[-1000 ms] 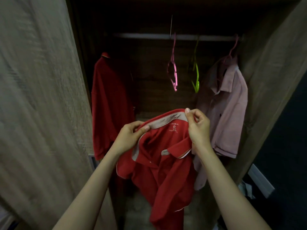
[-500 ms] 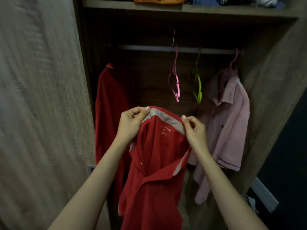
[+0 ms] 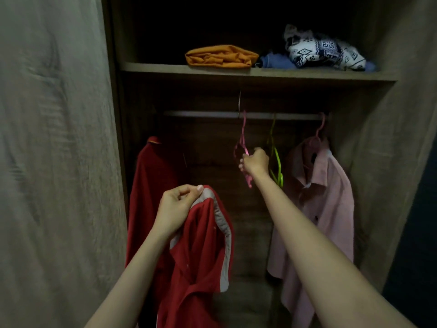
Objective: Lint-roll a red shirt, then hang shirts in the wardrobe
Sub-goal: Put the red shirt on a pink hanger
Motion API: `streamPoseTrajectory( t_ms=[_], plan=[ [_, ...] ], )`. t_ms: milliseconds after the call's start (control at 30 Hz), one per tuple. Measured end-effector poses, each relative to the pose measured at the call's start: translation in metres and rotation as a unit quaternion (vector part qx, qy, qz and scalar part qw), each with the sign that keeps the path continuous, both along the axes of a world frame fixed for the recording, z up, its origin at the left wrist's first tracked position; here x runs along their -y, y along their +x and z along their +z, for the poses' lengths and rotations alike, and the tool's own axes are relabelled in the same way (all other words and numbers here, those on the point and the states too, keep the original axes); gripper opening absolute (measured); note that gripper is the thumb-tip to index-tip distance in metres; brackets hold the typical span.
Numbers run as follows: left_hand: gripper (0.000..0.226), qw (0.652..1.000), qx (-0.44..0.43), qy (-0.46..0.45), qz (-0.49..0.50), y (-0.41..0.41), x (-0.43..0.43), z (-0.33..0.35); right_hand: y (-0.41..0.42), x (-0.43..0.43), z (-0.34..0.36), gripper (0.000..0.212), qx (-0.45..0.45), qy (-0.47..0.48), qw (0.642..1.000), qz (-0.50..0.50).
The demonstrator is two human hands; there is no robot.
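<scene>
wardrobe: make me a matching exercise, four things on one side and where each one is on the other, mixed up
1 orange folded cloth
2 pink shirt
3 empty pink hanger
4 grey-collared red shirt

a pinched by left hand
b on the top shelf
c gripped by right hand
d hanging at right end of rail

Pairs: 1-b, 2-d, 3-c, 4-a
</scene>
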State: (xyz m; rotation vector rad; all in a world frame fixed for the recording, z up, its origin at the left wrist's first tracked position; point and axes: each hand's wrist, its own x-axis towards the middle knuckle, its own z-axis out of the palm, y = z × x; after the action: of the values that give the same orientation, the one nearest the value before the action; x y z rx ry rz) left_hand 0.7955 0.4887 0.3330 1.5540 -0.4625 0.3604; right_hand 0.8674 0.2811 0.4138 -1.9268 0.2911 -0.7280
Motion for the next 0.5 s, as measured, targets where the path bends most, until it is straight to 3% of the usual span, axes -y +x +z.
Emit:
streamPoseTrajectory(
  t_ms=[100,333,500],
  plan=[
    [0.024,1.0,0.003,-0.001,0.005,0.008,-0.005,0.003,0.01,0.003,-0.002,0.024,0.034,0.008,0.999,-0.022],
    [0.024,0.998,-0.027,-0.028,0.05,0.03,-0.013,0.006,-0.014,0.005,-0.006,0.024,0.094,-0.012,0.995,-0.013],
    [0.022,0.994,-0.026,0.018,0.105,0.049,-0.014,0.002,-0.092,0.007,-0.057,0.021,0.103,0.007,0.992,0.076]
  ],
)
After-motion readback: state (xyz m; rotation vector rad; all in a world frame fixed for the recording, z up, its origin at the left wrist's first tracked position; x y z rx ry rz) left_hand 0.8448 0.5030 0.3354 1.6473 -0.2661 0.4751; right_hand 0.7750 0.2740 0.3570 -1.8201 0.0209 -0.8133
